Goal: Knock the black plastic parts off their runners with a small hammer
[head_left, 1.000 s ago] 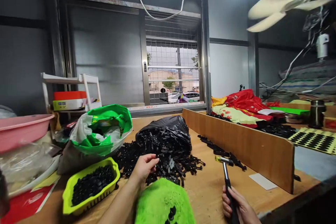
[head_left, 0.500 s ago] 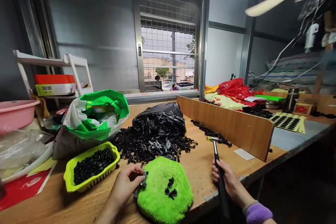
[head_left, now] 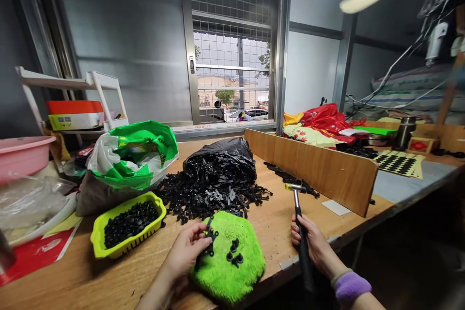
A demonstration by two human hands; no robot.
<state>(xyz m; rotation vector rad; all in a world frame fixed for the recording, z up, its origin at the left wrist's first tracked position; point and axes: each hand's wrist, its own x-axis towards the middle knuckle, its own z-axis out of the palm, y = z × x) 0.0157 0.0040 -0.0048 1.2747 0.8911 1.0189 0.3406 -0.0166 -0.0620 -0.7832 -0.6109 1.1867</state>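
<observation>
My left hand (head_left: 188,247) pinches a small black plastic part (head_left: 212,242) over the left side of a fluffy green pad (head_left: 247,271). The part has round ends with holes, and fingers hide some of it. A few black mushroom-shaped pegs (head_left: 236,257) lie in the middle of the pad. To the right, over the table edge, my right hand (head_left: 308,237) is wrapped round the black grip of a hammer (head_left: 297,199). Its head, with a yellow face, points away from me. Behind the pad spreads a heap of black plastic parts (head_left: 218,198), spilling from a black bag (head_left: 232,152).
A yellow-green basket (head_left: 162,203) of black pieces stands left of the pad, before a green and white sack (head_left: 160,155). A wooden divider board (head_left: 327,167) rises at right. Beyond it lies a pale sheet (head_left: 410,170) with black pieces. A fan (head_left: 370,0) hangs upper right.
My left hand has moved right with the black part, from the pad's left edge to over it. My right hand still grips the hammer, almost in the same place.
</observation>
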